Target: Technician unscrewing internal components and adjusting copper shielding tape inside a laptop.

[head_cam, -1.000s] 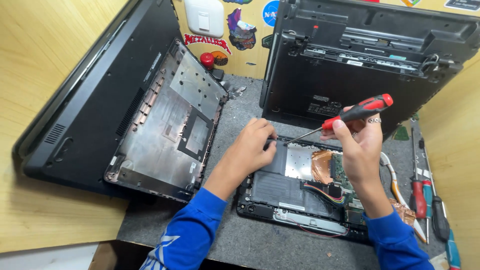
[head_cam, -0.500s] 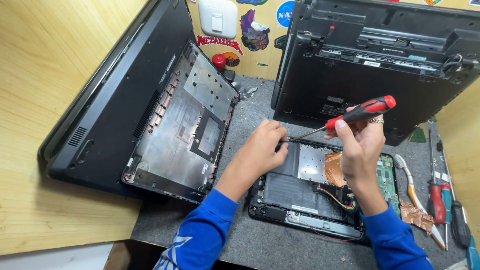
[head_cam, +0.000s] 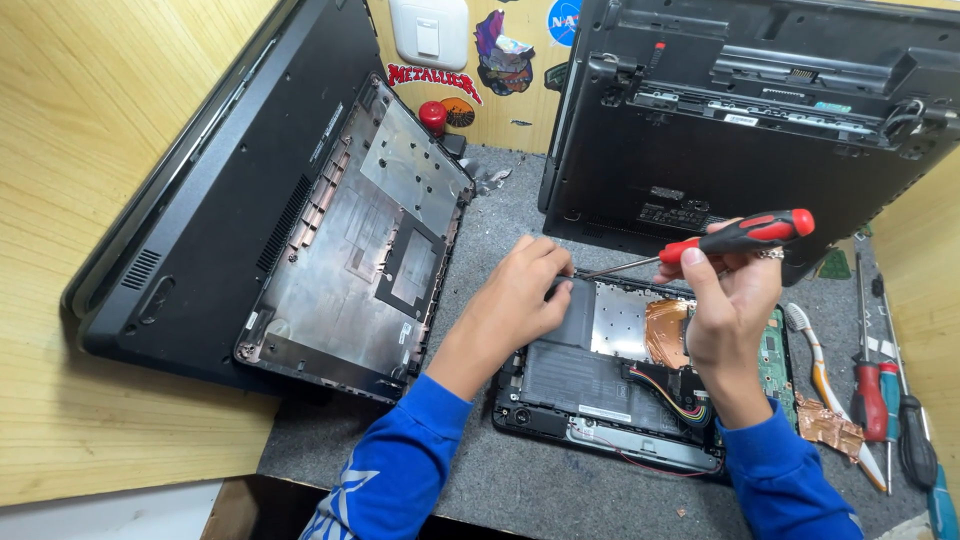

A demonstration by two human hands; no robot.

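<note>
The right hand closes its grip around a screwdriver with a glossy red and black moulded handle, held nearly level; its thin steel shaft runs leftward, with the tip meeting the upper left edge of the opened black laptop base that lies flat on the desk. The left hand rests curled over that same corner, fingertips bent down onto the plastic rim beside the tip; whether its grip pinches anything cannot be told. Both arms wear bright blue knit sleeves.

Inside the base show a flat matt black battery pack, a dull silver metal plate, a crinkled copper-coloured foil patch and a ribbon of coloured wires. The desk is covered with a grey felt-like mat.

To the left, a removed bottom cover with a grey metallic inner lining leans tilted against a large black plastic laptop shell. Behind, another black laptop chassis stands upright against the pale wooden wall. At the right edge lie red-handled screwdrivers and a crumpled scrap of copper foil.
</note>
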